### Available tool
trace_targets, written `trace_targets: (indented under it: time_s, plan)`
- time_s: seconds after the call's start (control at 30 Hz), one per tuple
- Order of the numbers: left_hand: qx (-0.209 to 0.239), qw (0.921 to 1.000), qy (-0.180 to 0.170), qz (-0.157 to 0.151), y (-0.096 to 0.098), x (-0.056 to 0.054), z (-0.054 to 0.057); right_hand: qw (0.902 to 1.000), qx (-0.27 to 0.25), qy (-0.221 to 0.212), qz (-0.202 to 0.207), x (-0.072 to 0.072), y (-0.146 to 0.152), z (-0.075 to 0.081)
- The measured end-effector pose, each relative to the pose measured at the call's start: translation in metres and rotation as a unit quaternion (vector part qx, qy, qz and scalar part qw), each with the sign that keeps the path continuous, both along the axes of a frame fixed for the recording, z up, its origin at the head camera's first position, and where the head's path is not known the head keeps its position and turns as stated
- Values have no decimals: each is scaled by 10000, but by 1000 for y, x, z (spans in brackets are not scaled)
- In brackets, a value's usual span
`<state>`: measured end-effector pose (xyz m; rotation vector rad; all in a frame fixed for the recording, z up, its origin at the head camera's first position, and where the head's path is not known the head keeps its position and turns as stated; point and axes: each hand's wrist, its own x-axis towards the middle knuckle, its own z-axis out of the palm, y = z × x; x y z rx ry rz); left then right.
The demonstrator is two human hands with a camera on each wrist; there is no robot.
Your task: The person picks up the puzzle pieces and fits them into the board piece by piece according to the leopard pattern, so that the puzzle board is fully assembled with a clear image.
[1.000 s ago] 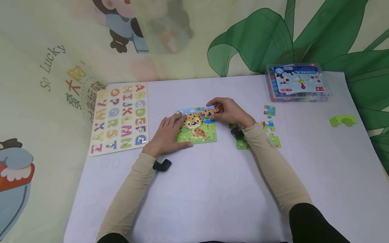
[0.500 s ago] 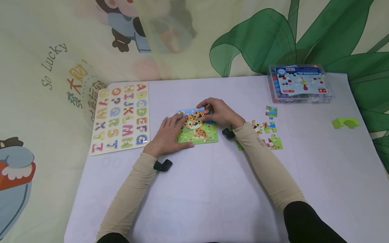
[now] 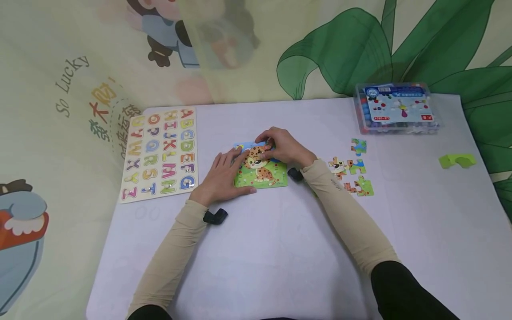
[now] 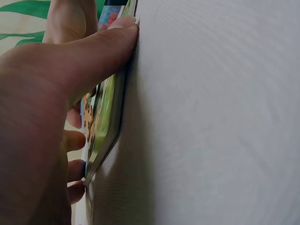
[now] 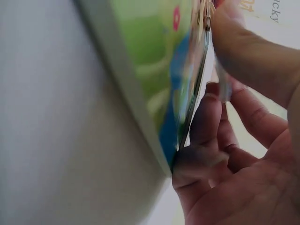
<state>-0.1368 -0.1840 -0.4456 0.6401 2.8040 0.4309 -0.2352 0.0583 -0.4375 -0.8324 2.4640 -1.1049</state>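
Observation:
A leopard jigsaw puzzle board (image 3: 281,178) with a green and blue picture lies mid-table. My left hand (image 3: 221,177) rests along its left side, fingers straight and spread. In the left wrist view the thumb (image 4: 101,49) touches the board's edge. Over the board's upper right part, my right hand (image 3: 287,147) pinches a small puzzle piece (image 5: 224,83), mostly covered by the fingers in the head view. Right of the board lie several loose puzzle pieces (image 3: 338,166) with leopard and grass patterns. Part of the group is hidden beneath the right forearm.
An alphabet board (image 3: 159,156) lies at the left. A clear plastic box (image 3: 396,109) with a printed label stands at the back right. Nearer the right edge sits a green arched block (image 3: 457,160). A patterned cloth hangs behind the white table (image 3: 280,258).
My right hand has moved left over the board's upper right with the puzzle piece, uncovering more loose pieces beside the forearm. My left hand has stayed in place.

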Motion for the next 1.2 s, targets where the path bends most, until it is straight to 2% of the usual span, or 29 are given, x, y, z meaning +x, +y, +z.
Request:
trace_targets:
  time_s: [0.33,0.8,1.0,1.2]
  plan:
    - [-198,9998,-21,-64,3,-2,7,9982,587,144,38,0,-6,5]
    - [-125,9999,-32,-33,7,-2,12,9993,372,40,96,-3,4,2]
    - [53,9999,-7,-156,9,-3,11,9993,326,100,118,-4,5,3]
    - [151,9996,-128,-212,12,-3,9,9993,349,107,-82,0,17,7]
